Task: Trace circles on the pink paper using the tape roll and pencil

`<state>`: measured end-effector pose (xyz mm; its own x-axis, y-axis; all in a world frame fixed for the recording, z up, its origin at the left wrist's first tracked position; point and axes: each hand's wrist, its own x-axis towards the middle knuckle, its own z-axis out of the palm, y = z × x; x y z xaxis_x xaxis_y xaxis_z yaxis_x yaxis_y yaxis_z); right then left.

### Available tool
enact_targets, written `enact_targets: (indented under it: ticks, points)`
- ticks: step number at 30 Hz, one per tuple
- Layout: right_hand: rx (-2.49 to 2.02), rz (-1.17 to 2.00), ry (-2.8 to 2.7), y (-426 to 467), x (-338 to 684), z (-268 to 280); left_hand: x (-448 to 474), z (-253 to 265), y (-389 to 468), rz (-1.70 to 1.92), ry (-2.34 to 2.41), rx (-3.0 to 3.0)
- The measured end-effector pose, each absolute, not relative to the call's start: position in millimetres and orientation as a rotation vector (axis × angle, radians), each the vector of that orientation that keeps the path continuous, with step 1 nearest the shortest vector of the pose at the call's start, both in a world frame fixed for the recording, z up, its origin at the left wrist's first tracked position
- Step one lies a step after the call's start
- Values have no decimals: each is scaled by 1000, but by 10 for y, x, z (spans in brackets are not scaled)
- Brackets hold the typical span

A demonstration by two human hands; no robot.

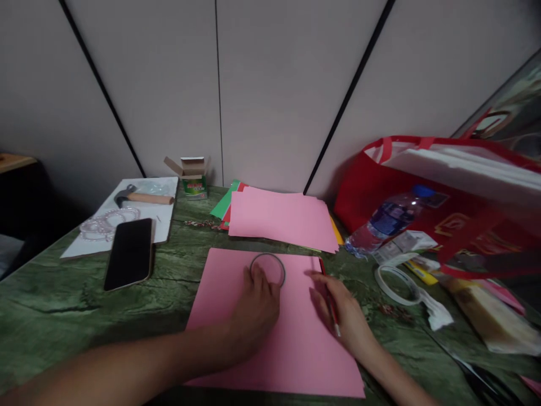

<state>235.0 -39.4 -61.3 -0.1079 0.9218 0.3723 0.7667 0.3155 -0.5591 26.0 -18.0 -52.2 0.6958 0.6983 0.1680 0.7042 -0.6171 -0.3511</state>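
A sheet of pink paper (304,349), part of what looks like a small stack, lies on the table in front of me. On its upper half rests a thin dark round ring (284,272). My left hand (257,304) has its curled fingers and thumb on the ring's lower edge, pressing it against the paper. At the paper's right side, my right hand (344,313) holds a slim red pencil (332,307). The pencil's pale end points toward me, and the fingers hide part of its length.
Behind the sheet lie more pink sheets (279,217) over coloured paper. At left are a phone (129,254), a hammer (147,197) and a small open box (194,183). On the right stand a red bag (359,180) and water bottle (386,220), with tape (395,282) and scissors (482,375) nearer.
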Motion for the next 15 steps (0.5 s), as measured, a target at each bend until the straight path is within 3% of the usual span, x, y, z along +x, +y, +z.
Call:
enact_targets:
  ticks: [8, 15]
  points:
    - [-1366, 652, -1639, 63, 2133, -337, 226, -685, -201, -190, -1061, -2479]
    - [-1141, 1120, -1247, 355, 1765, -528, 256, -694, -253, -242, -1074, -2403]
